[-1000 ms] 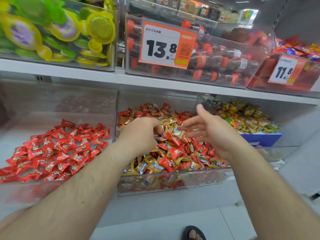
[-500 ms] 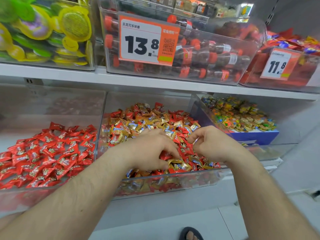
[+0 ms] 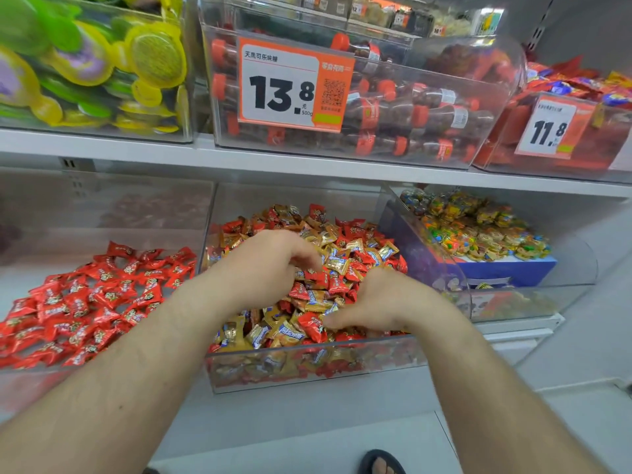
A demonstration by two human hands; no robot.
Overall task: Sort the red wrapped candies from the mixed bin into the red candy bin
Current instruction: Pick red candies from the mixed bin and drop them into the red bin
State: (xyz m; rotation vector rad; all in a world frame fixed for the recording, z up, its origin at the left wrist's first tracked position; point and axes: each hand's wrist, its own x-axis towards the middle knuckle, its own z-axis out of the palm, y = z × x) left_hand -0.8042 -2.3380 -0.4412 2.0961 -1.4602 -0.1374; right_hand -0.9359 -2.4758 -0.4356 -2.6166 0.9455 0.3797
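Fingers of the left hand (image 3: 270, 265) are curled onto a red candy (image 3: 316, 276) in the mixed bin (image 3: 307, 347); the right hand (image 3: 379, 302) pinches another at the near edge. Only red wrappers should be gathered, gold ones shaken loose, then carried left to the red candy bin (image 3: 102, 366).

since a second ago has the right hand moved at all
Yes. The right hand has come down and toward the near front wall of the mixed bin; it was raised open over the middle, and now its fingers touch a red candy there.
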